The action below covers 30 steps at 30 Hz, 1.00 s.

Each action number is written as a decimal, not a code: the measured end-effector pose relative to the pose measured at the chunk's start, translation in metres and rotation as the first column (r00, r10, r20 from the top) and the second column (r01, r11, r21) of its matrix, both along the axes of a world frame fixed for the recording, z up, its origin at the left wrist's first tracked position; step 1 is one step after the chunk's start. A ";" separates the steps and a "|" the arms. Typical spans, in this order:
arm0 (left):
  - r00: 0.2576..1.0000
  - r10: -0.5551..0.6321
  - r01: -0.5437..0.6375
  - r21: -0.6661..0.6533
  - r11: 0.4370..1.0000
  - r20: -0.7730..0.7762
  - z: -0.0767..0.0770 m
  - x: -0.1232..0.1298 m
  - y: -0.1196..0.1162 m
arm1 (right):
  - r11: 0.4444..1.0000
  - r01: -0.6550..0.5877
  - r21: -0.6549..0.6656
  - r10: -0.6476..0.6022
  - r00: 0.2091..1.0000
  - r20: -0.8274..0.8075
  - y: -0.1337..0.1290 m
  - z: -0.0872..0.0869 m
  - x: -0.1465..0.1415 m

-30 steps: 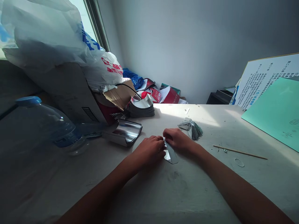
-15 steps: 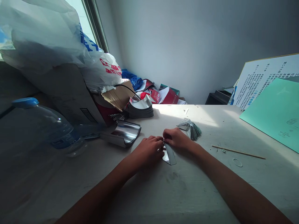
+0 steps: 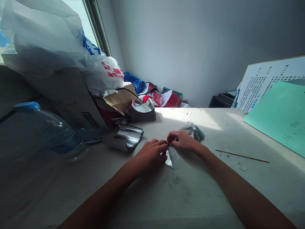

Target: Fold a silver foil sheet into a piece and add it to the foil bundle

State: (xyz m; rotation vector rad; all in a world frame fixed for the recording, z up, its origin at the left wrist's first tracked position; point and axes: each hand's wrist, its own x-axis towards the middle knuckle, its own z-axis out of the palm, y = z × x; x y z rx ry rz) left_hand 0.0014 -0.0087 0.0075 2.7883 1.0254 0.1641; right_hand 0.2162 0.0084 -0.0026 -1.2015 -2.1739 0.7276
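A flat, shiny silver piece with an angled end (image 3: 172, 160), perhaps a folded foil sheet, lies on the white table between my hands. My left hand (image 3: 154, 152) is closed on its left edge, fingers curled around it. At the far end of the piece, my right hand (image 3: 180, 140) has thumb and forefinger pinched together close to the left fingertips. What the right fingers pinch is too small to make out. Just behind that hand, a fanned bundle of thin silver strips, like twist ties (image 3: 197, 133), rests on the table.
A curved stack of silver sheets (image 3: 130, 137) stands left of my hands, with another curved stack (image 3: 143, 115) behind it. Farther left are a plastic bottle (image 3: 64, 140) and bags (image 3: 47, 38). To the right lie a thin stick (image 3: 243, 156), a rubber band (image 3: 241, 166) and a green folder (image 3: 281, 114).
My right fingers have shifted slightly at the far end of the silver piece, and a small gap now shows between them. The left hand stays almost where it was.
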 end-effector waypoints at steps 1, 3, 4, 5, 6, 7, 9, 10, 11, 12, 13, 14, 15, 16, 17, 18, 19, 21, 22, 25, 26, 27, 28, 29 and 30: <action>1.000 0.007 -0.007 -0.004 1.000 -0.003 0.000 0.000 0.000 | 1.000 0.003 -0.002 -0.003 1.000 -0.003 0.000 0.000 0.000; 1.000 0.027 -0.027 -0.009 1.000 -0.009 -0.002 0.000 0.000 | 1.000 0.013 0.002 -0.013 1.000 -0.004 0.001 -0.001 -0.001; 0.999 0.035 -0.035 -0.011 0.999 -0.010 -0.003 0.000 0.001 | 1.000 0.020 0.006 -0.020 1.000 -0.004 0.001 -0.002 -0.001; 0.999 0.041 -0.041 -0.012 0.999 -0.009 -0.005 0.000 0.001 | 1.000 0.028 0.009 -0.028 1.000 -0.005 0.001 -0.002 -0.001; 0.999 0.039 -0.039 -0.013 0.999 -0.006 -0.006 0.000 0.002 | 0.999 0.036 0.010 -0.036 0.999 -0.007 0.001 -0.002 -0.002; 0.999 0.033 -0.033 -0.011 0.999 0.000 -0.007 -0.001 0.003 | 0.999 0.039 0.011 -0.039 0.999 -0.008 0.000 -0.001 -0.002; 1.000 0.020 -0.019 -0.013 1.000 0.010 -0.008 -0.001 0.005 | 1.000 0.029 0.010 -0.029 1.000 -0.003 -0.001 0.001 -0.002; 1.000 0.016 -0.016 -0.017 1.000 0.012 -0.008 -0.001 0.005 | 1.000 0.021 0.004 -0.021 1.000 0.003 -0.001 0.002 -0.001; 1.000 0.017 -0.017 -0.022 1.000 0.014 -0.007 -0.001 0.005 | 1.000 0.018 -0.006 -0.018 1.000 0.010 -0.002 0.003 0.000; 1.000 0.021 -0.021 -0.028 0.999 0.013 -0.006 -0.001 0.005 | 1.000 0.021 -0.023 -0.021 1.000 0.016 -0.002 0.005 0.001; 1.000 0.026 -0.026 -0.033 0.999 0.010 -0.005 -0.001 0.005 | 0.999 0.030 -0.046 -0.029 0.999 0.018 -0.002 0.006 0.002; 1.000 0.030 -0.029 -0.038 0.999 0.006 -0.003 0.000 0.004 | 0.997 0.039 -0.072 -0.038 0.999 0.016 -0.002 0.007 0.003; 0.999 0.032 -0.032 -0.040 0.999 0.004 -0.002 0.000 0.003 | 0.994 0.045 -0.098 -0.045 0.999 0.011 -0.002 0.007 0.004; 0.999 0.034 -0.034 -0.042 0.999 0.004 0.000 0.000 0.002 | 0.991 0.047 -0.123 -0.047 0.999 0.002 -0.002 0.008 0.005; 0.999 0.034 -0.034 -0.043 0.999 0.005 0.001 0.000 0.001 | 0.989 0.049 -0.143 -0.051 0.999 -0.010 -0.002 0.007 0.005; 0.999 0.033 -0.033 -0.045 0.998 0.004 0.002 0.000 0.000 | 0.986 0.052 -0.158 -0.056 0.998 -0.019 -0.001 0.007 0.005; 0.999 0.032 -0.032 -0.048 0.998 0.003 0.002 0.000 0.000 | 0.984 0.059 -0.168 -0.064 0.998 -0.025 -0.001 0.006 0.005; 0.999 0.034 -0.034 -0.051 0.998 -0.004 0.002 0.001 -0.001 | 0.983 0.077 -0.167 -0.082 0.996 -0.026 0.000 0.004 0.004; 0.999 0.042 -0.042 -0.050 0.998 -0.008 0.002 0.001 -0.001 | 0.985 0.083 -0.152 -0.088 0.996 -0.022 0.001 0.003 0.003; 0.996 0.091 -0.092 -0.036 0.995 -0.010 0.001 0.002 0.001 | 0.995 0.078 -0.059 -0.078 0.997 -0.003 0.001 0.000 0.001; 0.994 0.107 -0.107 -0.029 0.994 -0.010 0.000 0.003 0.002 | 0.998 0.062 -0.031 -0.062 0.998 0.008 0.001 -0.001 0.000; 0.993 0.119 -0.119 -0.020 0.993 -0.009 0.000 0.003 0.003 | 0.999 0.039 -0.013 -0.039 0.999 0.025 0.001 -0.001 0.000; 0.992 0.127 -0.127 -0.008 0.992 -0.010 0.000 0.003 0.004 | 1.000 0.012 -0.005 -0.012 0.999 0.045 0.000 -0.001 0.001; 0.991 0.133 -0.133 0.006 0.991 -0.011 -0.001 0.002 0.006 | 1.000 -0.020 -0.004 0.021 0.997 0.068 -0.001 -0.001 0.001; 0.990 0.139 -0.139 0.023 0.990 -0.009 -0.001 0.001 0.008 | 0.998 -0.058 -0.008 0.059 0.994 0.092 -0.001 -0.001 0.002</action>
